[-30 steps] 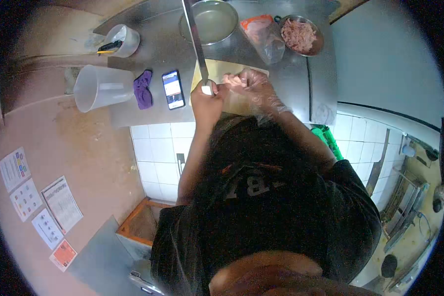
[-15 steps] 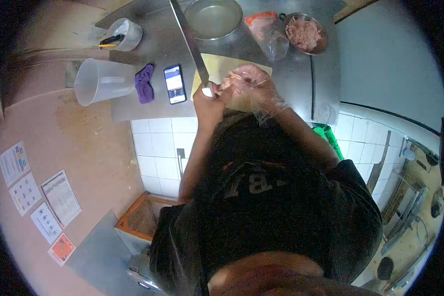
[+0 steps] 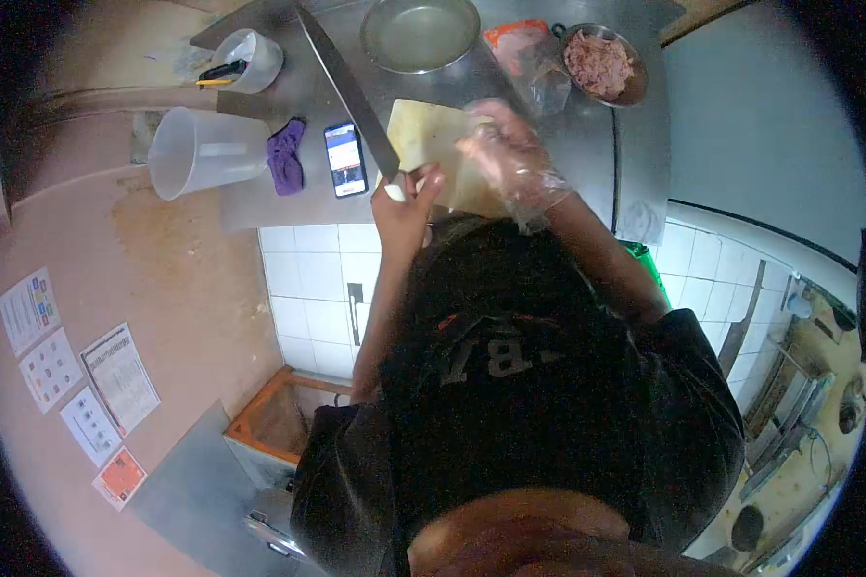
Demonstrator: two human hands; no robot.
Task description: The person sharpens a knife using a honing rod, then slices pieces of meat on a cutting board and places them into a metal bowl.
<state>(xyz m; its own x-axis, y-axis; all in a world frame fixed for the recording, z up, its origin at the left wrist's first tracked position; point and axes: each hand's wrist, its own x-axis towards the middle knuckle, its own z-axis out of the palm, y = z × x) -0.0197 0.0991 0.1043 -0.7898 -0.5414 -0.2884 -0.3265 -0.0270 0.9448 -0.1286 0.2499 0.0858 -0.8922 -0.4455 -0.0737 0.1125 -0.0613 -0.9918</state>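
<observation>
My left hand [image 3: 409,207] is closed around the white handle of a large knife [image 3: 351,91]. Its long blade points up and to the left, past a phone [image 3: 344,159]. My right hand [image 3: 515,168], in a clear plastic glove, curls over the right side of a pale cutting board [image 3: 423,135]. Pinkish raw meat [image 3: 498,113] shows at its fingers, partly hidden by the glove and blurred. Most of the board's left part shows bare, below the knife tip's level and right of the handle.
A round metal pan [image 3: 420,37] stands behind the board. Beside it lie a plastic bag [image 3: 529,67] and a bowl of cut raw meat [image 3: 598,65]. To the left are a purple cloth [image 3: 286,157], a clear plastic jug [image 3: 202,154] and a smaller tub [image 3: 250,62].
My hands have moved apart: the gloved right hand has drawn away to the right with the meat. My left hand still grips the knife, its blade now tilted further left.
</observation>
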